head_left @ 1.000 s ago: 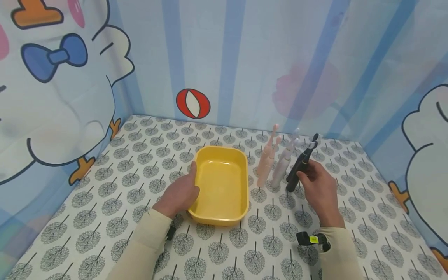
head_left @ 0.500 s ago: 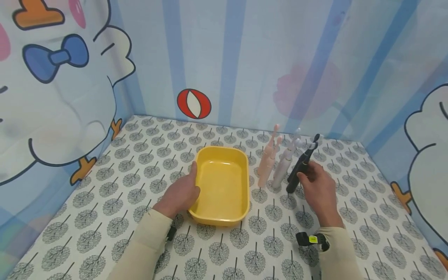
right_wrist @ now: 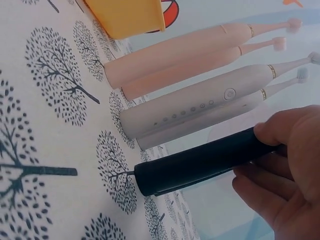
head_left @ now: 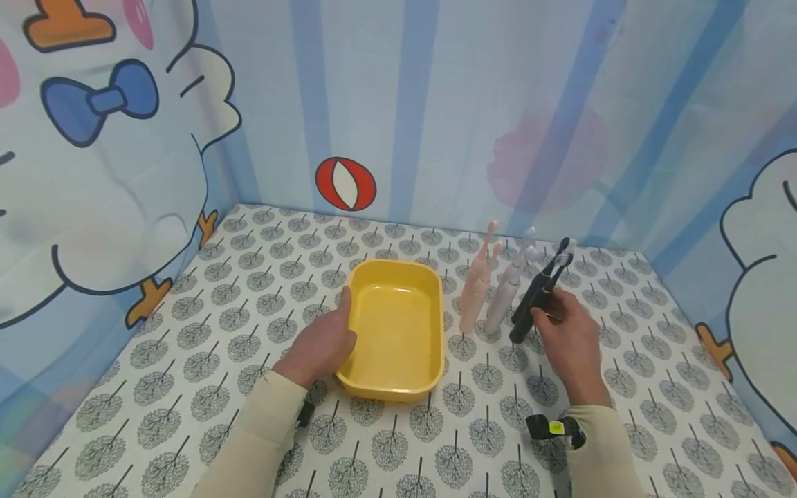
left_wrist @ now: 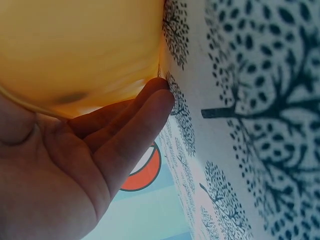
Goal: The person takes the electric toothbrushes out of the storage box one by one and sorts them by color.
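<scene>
My left hand (head_left: 320,346) holds a yellow plastic tray (head_left: 395,339) by its left side, thumb over the rim. In the left wrist view, its fingers (left_wrist: 132,130) lie against the tray's outer wall, close to the tablecloth. My right hand (head_left: 569,335) pinches the upper handle of the front black electric toothbrush (right_wrist: 200,160), which stands upright with its base at the cloth. A second black toothbrush (head_left: 542,278) stands right behind it. The front brush's head is outside the right wrist view.
Left of the black pair stand two white electric toothbrushes (right_wrist: 195,102) and two pink electric toothbrushes (right_wrist: 175,57), each pair front to back. A tree-patterned cloth (head_left: 486,415) covers the table. Cartoon-printed curtains (head_left: 373,104) enclose the back and sides.
The front black toothbrush has turned about its length, its brush head now facing another way. My right hand has shifted slightly on the handle. The left hand and tray stay put.
</scene>
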`<state>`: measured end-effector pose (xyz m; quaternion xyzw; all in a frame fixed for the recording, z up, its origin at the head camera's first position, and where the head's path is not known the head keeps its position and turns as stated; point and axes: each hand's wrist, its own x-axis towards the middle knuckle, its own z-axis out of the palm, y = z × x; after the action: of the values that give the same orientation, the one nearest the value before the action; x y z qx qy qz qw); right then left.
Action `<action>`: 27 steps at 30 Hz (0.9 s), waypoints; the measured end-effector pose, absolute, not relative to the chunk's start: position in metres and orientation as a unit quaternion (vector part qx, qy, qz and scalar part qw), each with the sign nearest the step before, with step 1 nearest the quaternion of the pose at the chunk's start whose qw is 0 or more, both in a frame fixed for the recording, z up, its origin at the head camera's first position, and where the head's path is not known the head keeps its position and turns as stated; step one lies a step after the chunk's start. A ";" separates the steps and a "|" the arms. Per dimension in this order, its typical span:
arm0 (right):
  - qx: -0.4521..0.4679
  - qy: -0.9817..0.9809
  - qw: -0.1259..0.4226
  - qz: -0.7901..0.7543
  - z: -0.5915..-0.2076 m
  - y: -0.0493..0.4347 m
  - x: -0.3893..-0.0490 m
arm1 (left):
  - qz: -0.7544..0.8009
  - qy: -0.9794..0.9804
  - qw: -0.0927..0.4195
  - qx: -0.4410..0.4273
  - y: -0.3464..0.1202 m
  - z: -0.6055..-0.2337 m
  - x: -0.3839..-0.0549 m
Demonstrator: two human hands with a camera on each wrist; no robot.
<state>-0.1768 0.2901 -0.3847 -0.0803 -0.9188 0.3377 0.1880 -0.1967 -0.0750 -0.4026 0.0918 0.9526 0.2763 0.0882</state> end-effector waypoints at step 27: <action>0.000 -0.881 0.324 0.344 -0.334 0.258 -0.142 | 0.280 0.953 0.084 0.085 -0.076 -0.403 -0.201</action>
<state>-0.1423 0.2584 -0.3338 -0.0002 -0.8812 0.3439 0.3243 -0.2009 -0.0760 -0.4026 0.0849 0.9526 0.2799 0.0835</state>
